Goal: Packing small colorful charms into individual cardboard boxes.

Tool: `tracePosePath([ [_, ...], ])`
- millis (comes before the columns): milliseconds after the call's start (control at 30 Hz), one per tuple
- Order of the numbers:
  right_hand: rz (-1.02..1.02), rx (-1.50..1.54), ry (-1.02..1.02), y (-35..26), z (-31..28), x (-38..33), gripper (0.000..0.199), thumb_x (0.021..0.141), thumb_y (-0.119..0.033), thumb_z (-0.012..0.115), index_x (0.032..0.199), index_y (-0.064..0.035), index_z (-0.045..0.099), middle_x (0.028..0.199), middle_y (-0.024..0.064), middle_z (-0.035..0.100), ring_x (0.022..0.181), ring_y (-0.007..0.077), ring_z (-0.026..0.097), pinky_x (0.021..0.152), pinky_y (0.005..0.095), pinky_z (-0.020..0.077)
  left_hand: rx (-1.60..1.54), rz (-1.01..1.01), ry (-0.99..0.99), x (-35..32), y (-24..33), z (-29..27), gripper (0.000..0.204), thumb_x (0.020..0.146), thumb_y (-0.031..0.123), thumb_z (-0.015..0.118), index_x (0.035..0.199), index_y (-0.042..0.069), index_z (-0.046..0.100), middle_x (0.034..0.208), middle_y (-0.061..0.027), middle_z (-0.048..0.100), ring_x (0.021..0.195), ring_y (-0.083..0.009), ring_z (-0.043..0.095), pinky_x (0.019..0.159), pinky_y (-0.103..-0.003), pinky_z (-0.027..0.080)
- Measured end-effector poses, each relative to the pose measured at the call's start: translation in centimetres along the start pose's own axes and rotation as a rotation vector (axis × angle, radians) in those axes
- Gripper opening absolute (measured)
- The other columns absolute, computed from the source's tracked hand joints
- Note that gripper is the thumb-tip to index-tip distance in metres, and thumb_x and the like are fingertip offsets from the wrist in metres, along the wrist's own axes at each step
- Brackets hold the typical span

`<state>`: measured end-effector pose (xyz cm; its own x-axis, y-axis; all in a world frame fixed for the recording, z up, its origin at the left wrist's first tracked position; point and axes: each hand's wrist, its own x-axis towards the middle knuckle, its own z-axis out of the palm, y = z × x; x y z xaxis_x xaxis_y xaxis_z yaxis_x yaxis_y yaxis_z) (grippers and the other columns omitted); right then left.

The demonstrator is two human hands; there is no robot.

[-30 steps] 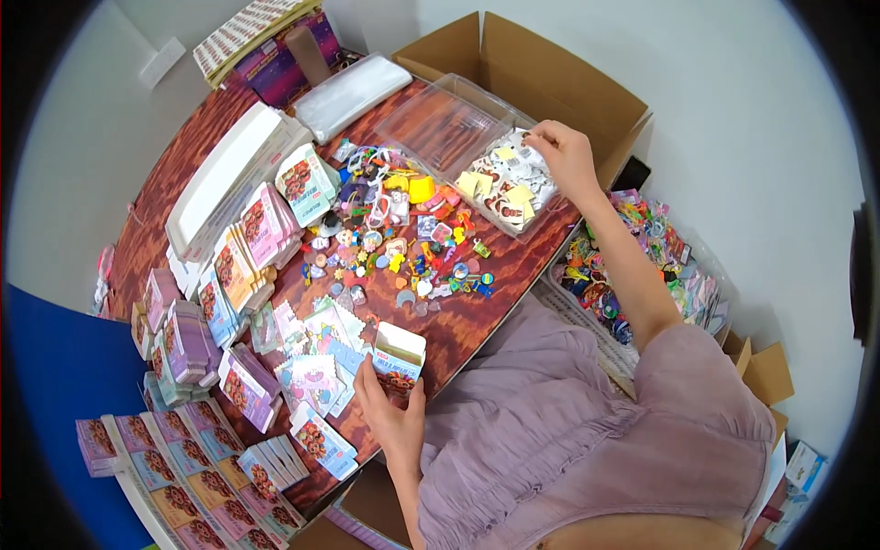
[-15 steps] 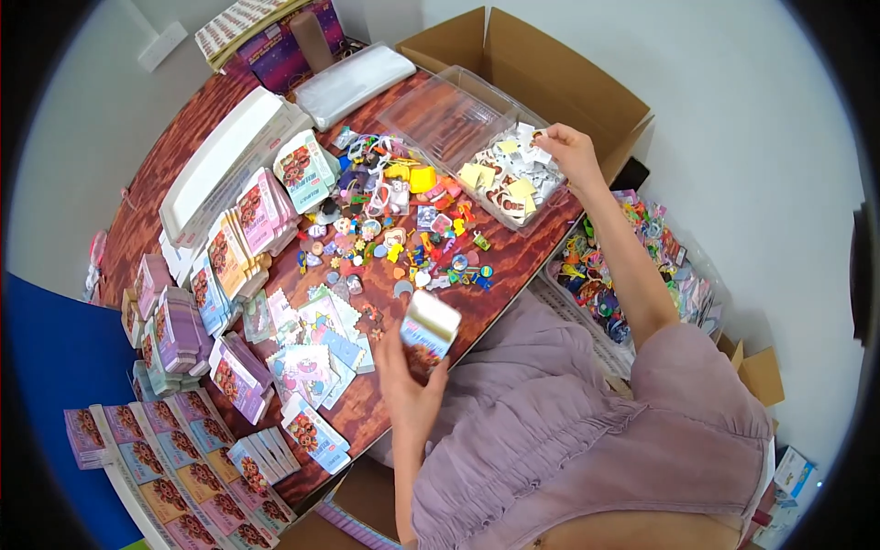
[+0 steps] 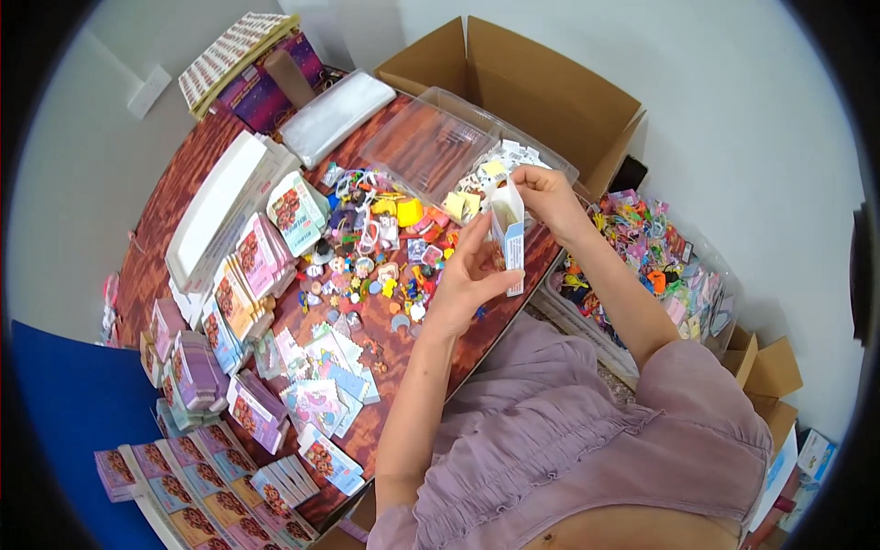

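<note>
I saw the small box [image 3: 507,240] upright a little right of the frame centre, above the table [image 3: 197,174] edge. The left hand [image 3: 467,280] was closed around its lower part from the left. The right hand [image 3: 547,197] pinched its open top flap from the right, fingers together.

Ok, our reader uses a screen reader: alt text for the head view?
Both hands, left hand and right hand, hold a small open carton above a wooden table strewn with colourful trinkets and stacked packets.
</note>
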<state>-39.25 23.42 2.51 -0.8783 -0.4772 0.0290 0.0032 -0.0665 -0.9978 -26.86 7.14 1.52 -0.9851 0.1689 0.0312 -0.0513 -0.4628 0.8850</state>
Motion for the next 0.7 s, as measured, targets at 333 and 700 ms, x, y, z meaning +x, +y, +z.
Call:
tracePosePath([
  [333, 0.114, 0.442, 0.162, -0.4, -3.8, 1.0, 0.015, 0.095, -0.020, 0.065, 0.088, -0.0081, 0.058, 0.074, -0.0055, 0.053, 0.052, 0.0005, 0.036, 0.043, 0.0173, 0.0233, 0.326, -0.091, 0.109, 1.8, 0.5, 0.7, 0.083, 0.078, 0.010, 0.080, 0.146, -0.008, 0.036, 0.159, -0.0218, 0.022, 0.135, -0.0216, 0.042, 0.109, -0.033, 0.038],
  [700, 0.191, 0.004, -0.085, 0.2, -5.6, 1.7, 0.011, 0.091, -0.013, 0.066, 0.095, -0.0059, 0.058, 0.080, -0.0031, 0.059, 0.058, 0.0010, 0.046, 0.047, 0.0172, 0.0325, 0.812, 0.028, 0.192, -6.0, 1.1, 0.4, 0.083, 0.073, 0.004, 0.078, 0.148, 0.006, 0.042, 0.149, -0.0102, 0.041, 0.128, -0.0197, 0.049, 0.096, -0.035, 0.050],
])
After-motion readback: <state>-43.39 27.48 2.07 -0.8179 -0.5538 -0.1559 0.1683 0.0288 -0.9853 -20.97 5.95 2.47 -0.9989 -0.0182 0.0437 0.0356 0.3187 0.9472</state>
